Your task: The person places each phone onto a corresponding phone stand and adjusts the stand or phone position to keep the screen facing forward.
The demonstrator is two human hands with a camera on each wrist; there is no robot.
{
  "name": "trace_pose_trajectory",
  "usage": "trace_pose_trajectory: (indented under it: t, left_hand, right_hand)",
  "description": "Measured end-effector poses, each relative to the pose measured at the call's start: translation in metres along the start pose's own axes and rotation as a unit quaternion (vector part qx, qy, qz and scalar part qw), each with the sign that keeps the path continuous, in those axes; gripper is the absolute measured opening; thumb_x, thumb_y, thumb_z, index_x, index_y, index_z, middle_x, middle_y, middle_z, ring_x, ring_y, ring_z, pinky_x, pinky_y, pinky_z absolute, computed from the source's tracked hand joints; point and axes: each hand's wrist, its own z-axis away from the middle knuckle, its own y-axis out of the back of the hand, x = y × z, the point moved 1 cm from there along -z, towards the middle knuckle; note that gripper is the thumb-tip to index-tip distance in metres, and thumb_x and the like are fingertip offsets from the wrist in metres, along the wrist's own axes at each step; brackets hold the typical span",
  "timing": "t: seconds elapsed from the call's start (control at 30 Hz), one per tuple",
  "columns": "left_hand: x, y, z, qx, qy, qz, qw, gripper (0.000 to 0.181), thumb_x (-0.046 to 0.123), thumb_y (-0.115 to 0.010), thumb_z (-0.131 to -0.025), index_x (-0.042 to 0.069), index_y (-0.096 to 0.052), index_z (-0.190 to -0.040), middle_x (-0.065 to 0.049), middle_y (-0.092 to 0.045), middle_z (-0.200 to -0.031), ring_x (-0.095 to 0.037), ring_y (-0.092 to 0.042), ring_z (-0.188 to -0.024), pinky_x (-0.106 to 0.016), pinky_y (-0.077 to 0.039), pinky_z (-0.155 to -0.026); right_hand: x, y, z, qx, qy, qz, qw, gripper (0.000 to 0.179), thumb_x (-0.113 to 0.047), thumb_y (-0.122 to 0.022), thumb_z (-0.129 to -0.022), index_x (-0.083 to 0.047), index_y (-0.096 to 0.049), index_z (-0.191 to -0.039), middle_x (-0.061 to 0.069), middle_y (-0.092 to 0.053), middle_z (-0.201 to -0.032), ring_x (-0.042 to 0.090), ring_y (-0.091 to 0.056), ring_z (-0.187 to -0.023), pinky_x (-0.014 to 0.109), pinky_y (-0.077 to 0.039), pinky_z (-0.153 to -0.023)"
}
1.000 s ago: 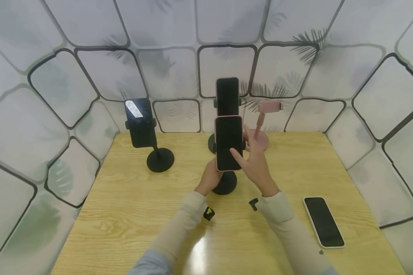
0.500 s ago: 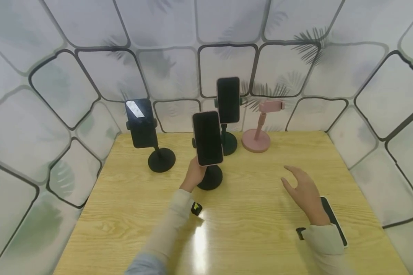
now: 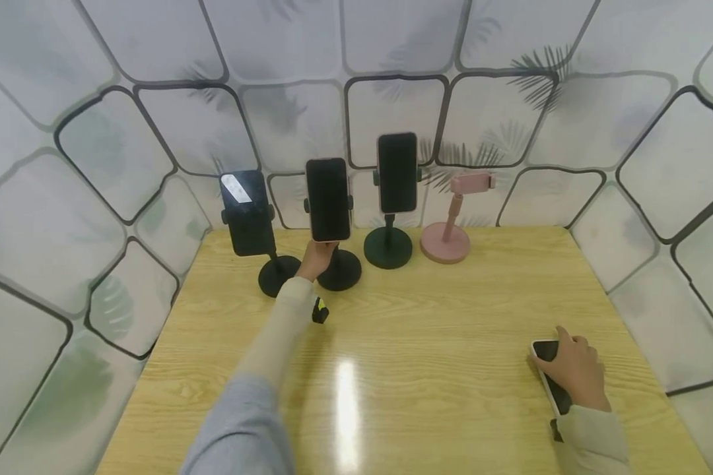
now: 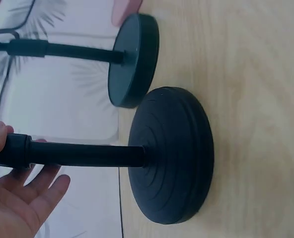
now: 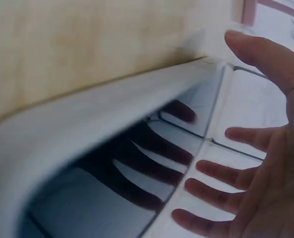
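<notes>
**Gripping a stand (image 3: 340, 272), spread over a flat phone (image 3: 557, 394)**

Head view: holding the stand below its clamped phone (image 3: 328, 198) with the left hand (image 3: 316, 258), near the worktop's (image 3: 422, 343) back edge; over the flat phone, near the right edge, with the right hand (image 3: 576, 369).

Left wrist view: curled round the post (image 4: 87, 154). Likely stiff, bottom-weighted; best taken there.

Right wrist view: spread-fingered beside the flat phone, not clearly touching. Probably light, slippery, fragile; best pinched by its long sides.

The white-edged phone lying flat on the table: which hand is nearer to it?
Right. The right hand is just over the white-edged phone; the left hand is far to the left across the table, gripping a black stand.
</notes>
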Motion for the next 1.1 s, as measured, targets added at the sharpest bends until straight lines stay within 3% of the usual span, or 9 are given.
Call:
trace_pose_trajectory:
  t: [0.17,0.3,0.4,0.47,0.57,0.73,0.9,1.0,1.1]
  left_hand:
    - [-0.047,-0.005,-0.045,0.052,-0.011,-0.039,0.9978,0.032,0.052,-0.045,-0.093,0.025,-0.056,-0.107,0.006,-0.054,-0.092,-0.008,-0.05,-0.082,-0.023,-0.042,-0.072]
    - [-0.045,0.005,-0.054,0.066,0.047,-0.075,0.9939,0.038,0.054,-0.046,-0.093,0.023,-0.056,-0.112,0.002,-0.058,-0.092,-0.014,-0.052,-0.079,-0.027,-0.042,-0.07]
    - [-0.001,0.018,-0.038,0.053,0.125,-0.107,0.985,0.041,0.05,-0.042,-0.096,0.014,-0.054,-0.109,-0.009,-0.056,-0.084,-0.027,-0.051,-0.077,-0.038,-0.043,-0.072]
    - [0.026,0.021,-0.023,0.069,0.124,-0.126,0.9818,0.039,0.049,-0.04,-0.097,0.012,-0.053,-0.1,-0.007,-0.048,-0.073,-0.026,-0.046,-0.068,-0.036,-0.039,-0.064]
    - [0.08,0.026,0.003,0.079,0.144,-0.127,0.9782,0.027,0.026,-0.042,-0.101,0.002,-0.054,-0.105,-0.015,-0.053,-0.082,-0.029,-0.052,-0.077,-0.04,-0.044,-0.072]
    - [0.083,-0.007,0.015,0.182,0.129,-0.082,0.9713,0.044,0.006,-0.049,-0.094,0.0,-0.035,-0.135,-0.025,-0.042,-0.128,-0.037,-0.044,-0.118,-0.048,-0.042,-0.098]
    - [0.101,-0.057,0.033,0.287,0.123,-0.067,0.9478,0.054,-0.001,-0.059,-0.081,0.0,-0.032,-0.129,-0.025,-0.031,-0.129,-0.037,-0.029,-0.119,-0.047,-0.03,-0.104]
    - [0.108,-0.079,0.03,0.273,0.105,-0.034,0.9557,0.053,-0.002,-0.064,-0.078,0.0,-0.036,-0.124,-0.023,-0.032,-0.126,-0.037,-0.028,-0.115,-0.049,-0.029,-0.099]
    - [0.116,-0.09,0.017,0.217,0.094,-0.014,0.9716,0.054,0.005,-0.066,-0.082,0.003,-0.036,-0.126,-0.02,-0.033,-0.128,-0.033,-0.029,-0.117,-0.045,-0.033,-0.097]
  right_hand:
    - [0.008,-0.003,0.0,-0.063,-0.036,-0.014,0.9972,0.114,-0.065,-0.06,-0.079,0.019,-0.011,-0.139,0.055,-0.021,-0.122,0.071,-0.027,-0.104,0.075,-0.035,-0.073]
    - [0.009,-0.008,0.0,-0.054,-0.048,-0.011,0.9973,0.115,-0.065,-0.061,-0.077,0.025,-0.016,-0.133,0.054,-0.024,-0.118,0.069,-0.031,-0.102,0.071,-0.041,-0.07]
    - [0.008,-0.01,-0.001,-0.042,-0.056,-0.007,0.9975,0.111,-0.065,-0.063,-0.076,0.03,-0.027,-0.122,0.052,-0.031,-0.11,0.065,-0.037,-0.096,0.063,-0.045,-0.063]
    - [0.007,-0.009,-0.001,-0.035,-0.064,-0.01,0.9973,0.107,-0.063,-0.065,-0.075,0.031,-0.035,-0.114,0.049,-0.035,-0.104,0.061,-0.04,-0.092,0.058,-0.046,-0.059]
    - [0.006,-0.008,-0.001,-0.021,-0.078,-0.023,0.9965,0.099,-0.058,-0.069,-0.073,0.031,-0.042,-0.107,0.048,-0.039,-0.099,0.059,-0.042,-0.091,0.055,-0.046,-0.058]
    - [0.002,-0.009,-0.005,-0.007,-0.101,-0.043,0.9939,0.098,-0.05,-0.075,-0.07,0.027,-0.037,-0.115,0.049,-0.038,-0.105,0.061,-0.04,-0.096,0.057,-0.045,-0.064]
    - [-0.008,-0.011,-0.017,-0.007,-0.079,-0.046,0.9958,0.097,-0.048,-0.078,-0.068,0.024,-0.038,-0.118,0.048,-0.039,-0.108,0.061,-0.041,-0.097,0.06,-0.044,-0.067]
    - [-0.014,-0.012,-0.026,-0.007,-0.061,-0.048,0.997,0.094,-0.046,-0.078,-0.069,0.024,-0.039,-0.117,0.047,-0.039,-0.109,0.06,-0.042,-0.096,0.06,-0.045,-0.067]
    - [-0.018,-0.013,-0.035,-0.009,-0.061,-0.049,0.9969,0.093,-0.047,-0.076,-0.07,0.025,-0.041,-0.117,0.046,-0.039,-0.11,0.058,-0.043,-0.096,0.06,-0.045,-0.067]
